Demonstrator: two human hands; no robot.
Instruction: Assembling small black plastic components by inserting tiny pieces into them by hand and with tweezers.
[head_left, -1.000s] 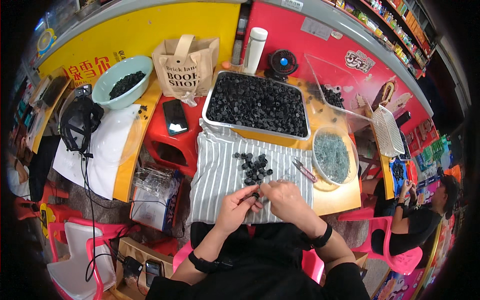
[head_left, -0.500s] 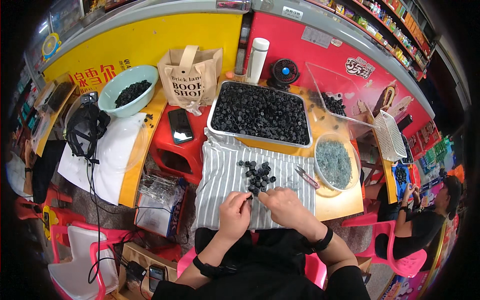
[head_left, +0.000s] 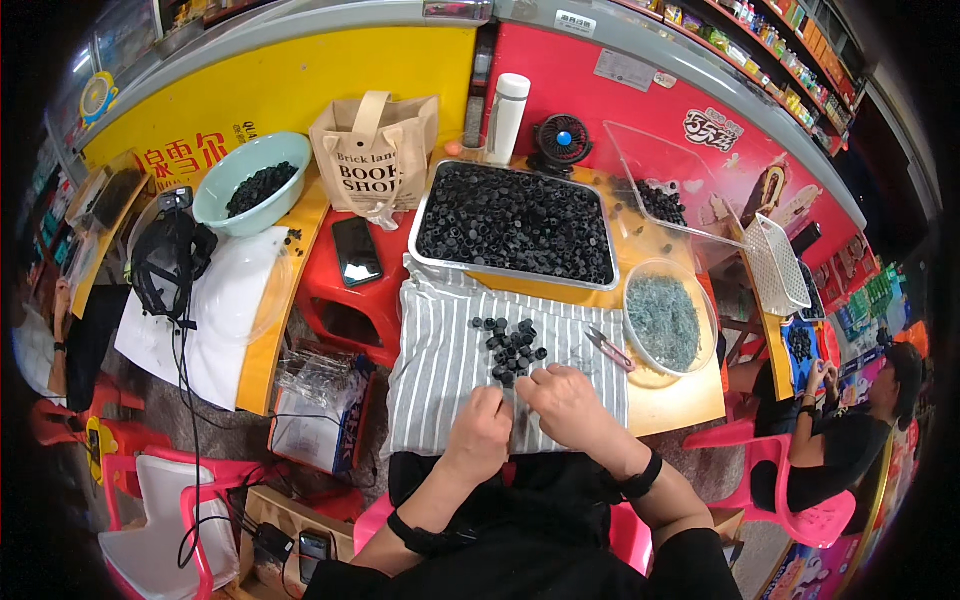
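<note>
Over the front of a grey-and-white striped cloth [head_left: 430, 385], both hands are brought close together. The fingers of my left hand [head_left: 482, 428] are curled in a pinch; whatever lies in them is hidden. My right hand [head_left: 572, 408] is also closed, thumb and forefinger pressed together beside the left fingertips, and its contents cannot be made out. Just beyond the fingertips lies a loose pile of small black round caps [head_left: 513, 352]. To the right of the pile, small pink-handled snips [head_left: 610, 350] rest on the cloth.
Behind the cloth stands a metal tray [head_left: 515, 279] full of black caps. A round tub [head_left: 664, 322] of clear thin pieces is at right. Further off are a green basin [head_left: 225, 180], a paper bag [head_left: 372, 150], a white bottle [head_left: 507, 120], a fan [head_left: 563, 140] and a phone [head_left: 357, 250].
My left hand has turned inward and its fingers have closed over the black cap that showed there. My right hand has lifted slightly, knuckles higher. The pile looks the same.
</note>
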